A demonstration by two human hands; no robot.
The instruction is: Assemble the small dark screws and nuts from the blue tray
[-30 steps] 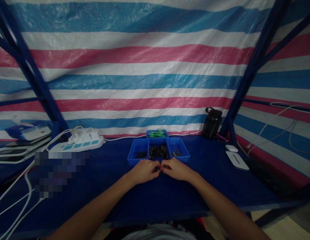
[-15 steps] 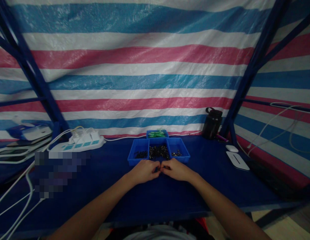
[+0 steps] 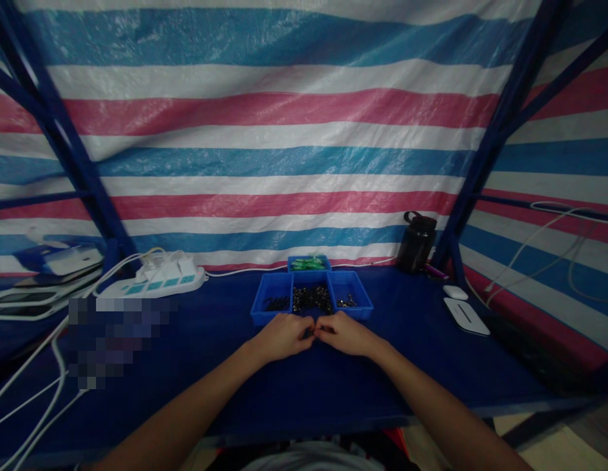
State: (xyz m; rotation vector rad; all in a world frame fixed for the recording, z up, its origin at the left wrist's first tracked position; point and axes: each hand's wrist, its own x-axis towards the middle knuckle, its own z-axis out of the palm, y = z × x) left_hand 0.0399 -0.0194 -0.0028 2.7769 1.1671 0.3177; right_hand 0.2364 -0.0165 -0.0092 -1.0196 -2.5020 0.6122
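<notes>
My left hand (image 3: 285, 335) and my right hand (image 3: 347, 332) meet fingertip to fingertip just in front of the blue bins. Both are closed in a pinch; whatever lies between the fingers is too small and dark to name. Directly behind them, the middle blue bin (image 3: 311, 277) holds a heap of small dark, shiny parts (image 3: 312, 298). Thin black pieces (image 3: 277, 303) lie in the left bin (image 3: 271, 282). A few small metallic pieces (image 3: 346, 301) sit in the right bin (image 3: 350, 282). Green items (image 3: 306, 263) fill a bin at the back.
On the left of the blue table (image 3: 205, 366) stand a white power strip (image 3: 161, 282) with plugs, stacked devices (image 3: 38, 294) and loose white cables (image 3: 58, 353). A black bottle (image 3: 416, 243), a white case (image 3: 455, 292) and a flat white object (image 3: 465, 315) are at right.
</notes>
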